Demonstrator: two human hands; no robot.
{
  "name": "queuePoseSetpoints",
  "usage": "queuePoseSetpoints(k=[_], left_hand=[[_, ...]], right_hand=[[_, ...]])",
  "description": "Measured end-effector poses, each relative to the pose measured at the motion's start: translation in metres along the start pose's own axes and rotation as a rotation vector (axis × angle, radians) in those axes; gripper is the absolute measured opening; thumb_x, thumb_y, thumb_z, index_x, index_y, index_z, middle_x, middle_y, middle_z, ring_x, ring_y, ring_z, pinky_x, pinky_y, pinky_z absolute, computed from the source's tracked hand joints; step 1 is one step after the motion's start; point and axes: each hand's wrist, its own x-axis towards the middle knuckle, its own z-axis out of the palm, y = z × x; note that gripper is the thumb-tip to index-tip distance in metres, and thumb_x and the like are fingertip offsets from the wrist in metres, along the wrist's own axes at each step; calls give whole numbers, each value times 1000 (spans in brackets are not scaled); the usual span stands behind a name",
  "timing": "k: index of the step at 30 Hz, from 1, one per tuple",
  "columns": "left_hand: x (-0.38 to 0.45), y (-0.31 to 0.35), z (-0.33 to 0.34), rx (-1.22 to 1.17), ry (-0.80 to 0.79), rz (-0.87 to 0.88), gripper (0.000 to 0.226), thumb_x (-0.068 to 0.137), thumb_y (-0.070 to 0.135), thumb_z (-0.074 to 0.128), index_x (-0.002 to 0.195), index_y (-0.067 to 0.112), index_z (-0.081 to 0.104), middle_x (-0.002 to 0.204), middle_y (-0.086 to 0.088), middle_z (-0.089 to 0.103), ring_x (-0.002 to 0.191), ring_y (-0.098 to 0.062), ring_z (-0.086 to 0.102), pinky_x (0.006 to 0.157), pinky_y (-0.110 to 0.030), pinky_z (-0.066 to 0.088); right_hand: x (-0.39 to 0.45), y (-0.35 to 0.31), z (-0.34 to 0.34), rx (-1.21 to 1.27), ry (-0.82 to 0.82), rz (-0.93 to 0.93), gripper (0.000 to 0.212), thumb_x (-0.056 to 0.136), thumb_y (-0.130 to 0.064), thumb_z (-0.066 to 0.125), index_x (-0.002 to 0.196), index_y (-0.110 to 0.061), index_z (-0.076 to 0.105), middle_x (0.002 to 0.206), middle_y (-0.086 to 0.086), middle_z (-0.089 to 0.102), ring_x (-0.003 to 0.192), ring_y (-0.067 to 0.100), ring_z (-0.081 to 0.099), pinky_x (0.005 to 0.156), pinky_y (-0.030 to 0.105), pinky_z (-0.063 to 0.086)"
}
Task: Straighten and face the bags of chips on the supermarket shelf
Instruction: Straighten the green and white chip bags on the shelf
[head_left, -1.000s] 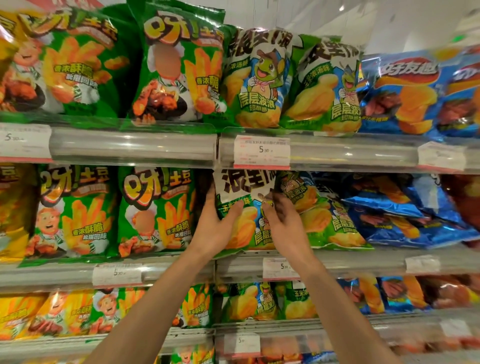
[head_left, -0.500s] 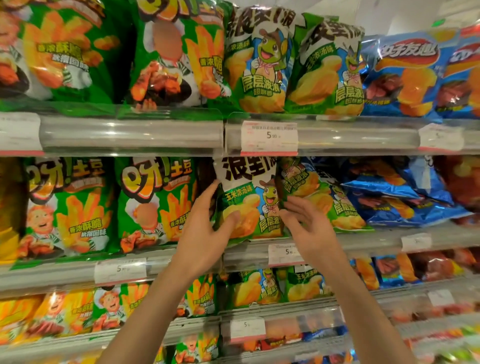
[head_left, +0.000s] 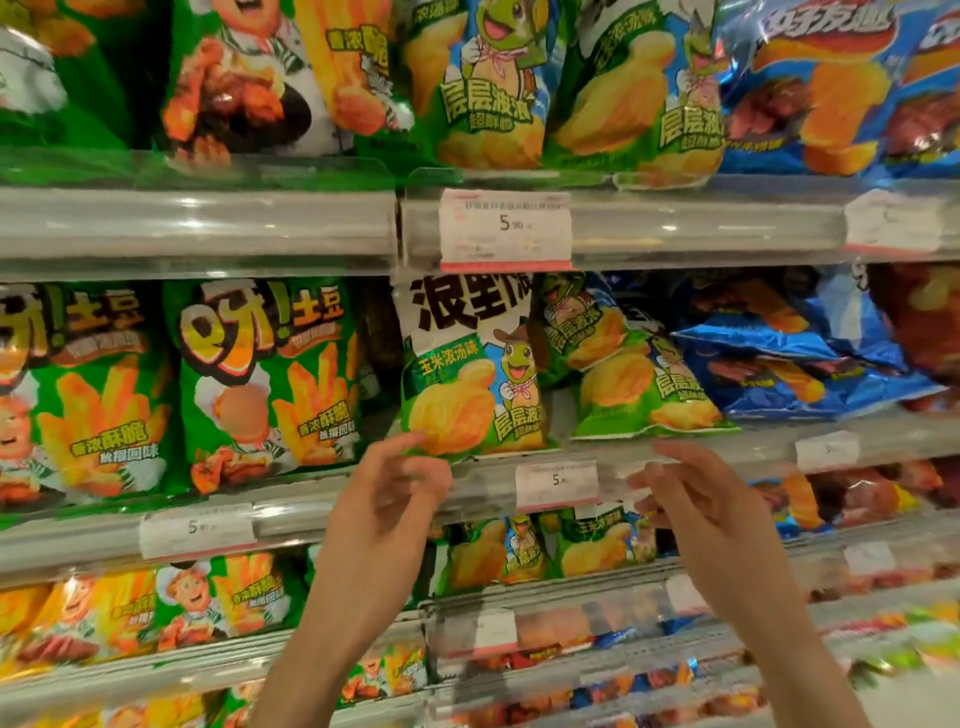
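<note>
**Corn-soup chip bag upright, hands just below**

The middle shelf (head_left: 311, 525) carries green fry bags at left, slumped blue bags (head_left: 779, 364) at right. Between them the corn-soup chip bag (head_left: 470, 369) stands upright, label forward, probably faced; its neighbour (head_left: 639, 384) leans sideways. The left hand (head_left: 387, 499) and right hand (head_left: 696, 499) hover beneath, fingers loosely curled, holding nothing.

Middle shelf (head_left: 311, 514), clear-fronted with price tags: green fry bags (head_left: 270, 379) upright, frog chip bag (head_left: 467, 374) facing out, neighbouring green bag (head_left: 639, 384) and blue bags (head_left: 779, 364) slumped.
</note>
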Motion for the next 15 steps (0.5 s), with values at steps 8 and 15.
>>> queuePoseSetpoints(k=[8,15], left_hand=[[10,20,78,-38,163,65,26,93,29,63,118,33,62,98,7,74,96,-14,71,90,-41,54],[23,38,140,53,199,72,29,95,28,63,124,33,59,101,20,70,96,-2,67,81,-20,52]], right_hand=[[54,16,-60,0,-92,-112,19,96,-36,55,114,-35,62,91,-13,75,86,8,70,76,31,57],[95,19,-84,28,-214,-166,19,98,-29,57,116,-29,63,91,-3,73,85,14,68,76,30,57]])
